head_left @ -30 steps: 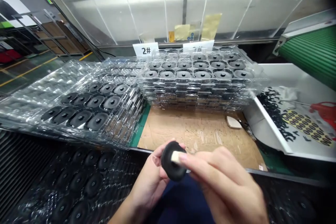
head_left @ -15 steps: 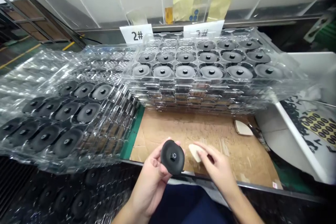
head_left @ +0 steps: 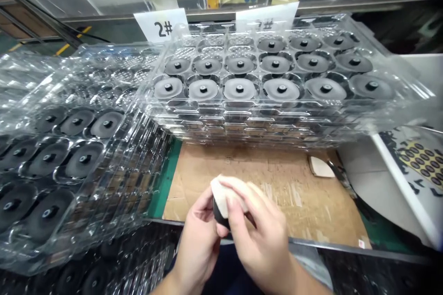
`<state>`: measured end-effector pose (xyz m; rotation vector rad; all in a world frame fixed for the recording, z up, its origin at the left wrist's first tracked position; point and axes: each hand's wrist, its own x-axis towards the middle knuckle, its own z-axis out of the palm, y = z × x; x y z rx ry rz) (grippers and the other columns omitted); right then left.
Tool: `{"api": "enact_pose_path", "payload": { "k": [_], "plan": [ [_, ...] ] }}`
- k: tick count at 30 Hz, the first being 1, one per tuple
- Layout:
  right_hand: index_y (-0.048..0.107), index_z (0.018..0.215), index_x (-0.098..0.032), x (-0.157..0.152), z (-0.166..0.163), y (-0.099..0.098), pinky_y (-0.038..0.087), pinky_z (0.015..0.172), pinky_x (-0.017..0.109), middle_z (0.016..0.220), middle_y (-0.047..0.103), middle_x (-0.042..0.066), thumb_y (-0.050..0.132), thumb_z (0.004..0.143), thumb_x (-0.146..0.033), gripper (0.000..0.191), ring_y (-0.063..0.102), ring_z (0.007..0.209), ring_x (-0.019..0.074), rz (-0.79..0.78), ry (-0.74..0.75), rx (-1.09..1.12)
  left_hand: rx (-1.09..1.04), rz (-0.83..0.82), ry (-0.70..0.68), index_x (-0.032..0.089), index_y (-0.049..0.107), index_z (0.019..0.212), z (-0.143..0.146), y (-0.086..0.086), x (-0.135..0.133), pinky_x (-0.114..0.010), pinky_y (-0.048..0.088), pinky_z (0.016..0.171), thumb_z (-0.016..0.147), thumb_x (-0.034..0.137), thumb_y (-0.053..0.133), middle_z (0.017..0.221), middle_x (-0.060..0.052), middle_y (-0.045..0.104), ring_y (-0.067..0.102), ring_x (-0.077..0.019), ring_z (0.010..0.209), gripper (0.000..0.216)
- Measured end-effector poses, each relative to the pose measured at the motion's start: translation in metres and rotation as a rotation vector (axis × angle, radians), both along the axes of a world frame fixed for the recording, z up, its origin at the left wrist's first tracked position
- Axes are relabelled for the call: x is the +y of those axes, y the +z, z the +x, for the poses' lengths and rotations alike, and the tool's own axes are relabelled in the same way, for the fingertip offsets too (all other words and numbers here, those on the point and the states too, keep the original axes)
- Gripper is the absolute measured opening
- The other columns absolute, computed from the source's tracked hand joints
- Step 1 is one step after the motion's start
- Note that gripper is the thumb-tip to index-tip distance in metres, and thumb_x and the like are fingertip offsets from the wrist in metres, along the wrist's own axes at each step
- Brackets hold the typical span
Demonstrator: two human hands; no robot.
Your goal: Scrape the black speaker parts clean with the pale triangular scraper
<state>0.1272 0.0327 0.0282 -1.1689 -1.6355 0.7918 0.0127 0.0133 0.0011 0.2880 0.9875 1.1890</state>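
Far clear trays (head_left: 242,122) are holding black discs (head_left: 239,88); near, left hand (head_left: 199,237) is gripping one black part (head_left: 218,214), right hand (head_left: 265,242) is pinching a pale pad (head_left: 221,192) onto it

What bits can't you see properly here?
Head view:
- Small black round part: mostly hidden behind the right hand and its pale beige pad; the left hand grips it.
- White paper label: number covered by the clear plastic tray rim.
- Sheet of dark oval stickers: cut off at right edge.

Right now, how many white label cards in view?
2: the 2# card, back left of centre; a second card to its right behind the tray stack, number partly hidden. Others may be hidden.
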Motion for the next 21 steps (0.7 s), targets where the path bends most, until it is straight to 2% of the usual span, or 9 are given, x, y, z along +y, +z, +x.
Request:
{"api": "enact_pose_path", "payload": {
  "k": [2,4,7,9,10,13,15,19,21],
  "plan": [
    [0.059,0.106,-0.018,-0.005,0.009,-0.003,0.049,0.067,0.024,0.089,0.066,0.004,0.048,0.081,-0.011,0.028,0.061,0.076,0.0142,-0.043,0.095,-0.007,0.011,-0.009,0.015,0.027,0.062,0.106,-0.003,0.002,0.003,-0.022,0.049,0.080,0.045,0.019,0.083,0.109,-0.004,0.067,0.061,-0.0216,0.099,0.065],
    [0.062,0.099,-0.024,-0.010,0.026,-0.007,0.049,0.063,0.021,0.085,0.067,0.000,0.049,0.083,-0.016,0.022,0.062,0.073,0.0127,-0.196,0.170,-0.011,0.006,-0.016,0.006,0.027,0.063,0.105,-0.008,0.004,0.006,-0.022,0.049,0.081,0.042,0.020,0.083,0.110,-0.004,0.067,0.061,-0.0215,0.099,0.066],
    [0.061,0.098,-0.029,-0.015,0.053,-0.010,0.047,0.069,0.017,0.095,0.066,-0.004,0.049,0.086,-0.022,0.018,0.062,0.085,0.0115,-0.336,0.018,-0.098,-0.050,-0.012,-0.081,0.027,0.063,0.106,-0.013,0.007,0.009,-0.024,0.049,0.083,0.043,0.021,0.083,0.110,-0.005,0.067,0.062,-0.0225,0.098,0.066],
    [0.058,0.104,-0.029,-0.014,0.064,-0.005,0.045,0.070,0.016,0.102,0.064,-0.004,0.049,0.087,-0.022,0.021,0.059,0.090,0.0113,-0.275,-0.070,-0.172,-0.088,-0.026,-0.166,0.027,0.064,0.104,-0.012,0.009,0.010,-0.024,0.048,0.082,0.047,0.020,0.082,0.106,-0.005,0.069,0.063,-0.0216,0.095,0.060],
    [0.056,0.108,-0.028,-0.011,0.066,-0.001,0.045,0.070,0.016,0.103,0.063,-0.002,0.049,0.087,-0.021,0.024,0.058,0.090,0.0115,-0.213,-0.042,-0.197,-0.109,-0.035,-0.215,0.026,0.065,0.103,-0.011,0.010,0.010,-0.023,0.048,0.081,0.048,0.021,0.081,0.104,-0.005,0.070,0.064,-0.0202,0.093,0.058],
    [0.055,0.113,-0.027,0.002,0.063,0.014,0.041,0.068,0.023,0.094,0.061,0.000,0.044,0.088,-0.017,0.028,0.054,0.076,0.0118,0.024,0.297,-0.240,-0.187,-0.065,-0.379,0.021,0.065,0.102,-0.006,0.012,0.009,-0.020,0.047,0.078,0.051,0.028,0.080,0.096,-0.005,0.071,0.064,-0.0165,0.087,0.053],
    [0.058,0.110,-0.027,0.015,0.060,0.023,0.037,0.063,0.025,0.079,0.058,0.000,0.043,0.088,-0.015,0.029,0.049,0.066,0.0113,0.091,0.550,-0.300,-0.223,-0.086,-0.498,0.015,0.066,0.100,-0.005,0.013,0.010,-0.023,0.048,0.074,0.058,0.032,0.076,0.089,-0.008,0.071,0.064,-0.0173,0.081,0.046],
    [0.061,0.103,-0.029,0.031,0.057,0.034,0.030,0.057,0.025,0.066,0.048,-0.002,0.050,0.084,-0.015,0.025,0.041,0.061,0.0112,0.009,0.664,-0.518,-0.318,-0.202,-0.709,0.010,0.067,0.092,-0.006,0.013,0.011,-0.025,0.050,0.057,0.072,0.032,0.062,0.072,-0.009,0.069,0.065,-0.0182,0.065,0.029],
    [0.059,0.104,-0.030,0.030,0.054,0.036,0.030,0.060,0.026,0.071,0.052,-0.003,0.051,0.085,-0.020,0.023,0.042,0.063,0.0112,0.065,0.722,-0.477,-0.383,-0.227,-0.741,0.011,0.067,0.090,-0.006,0.014,0.011,-0.025,0.049,0.057,0.073,0.029,0.060,0.069,-0.007,0.068,0.064,-0.0169,0.064,0.026]
  ]
}}
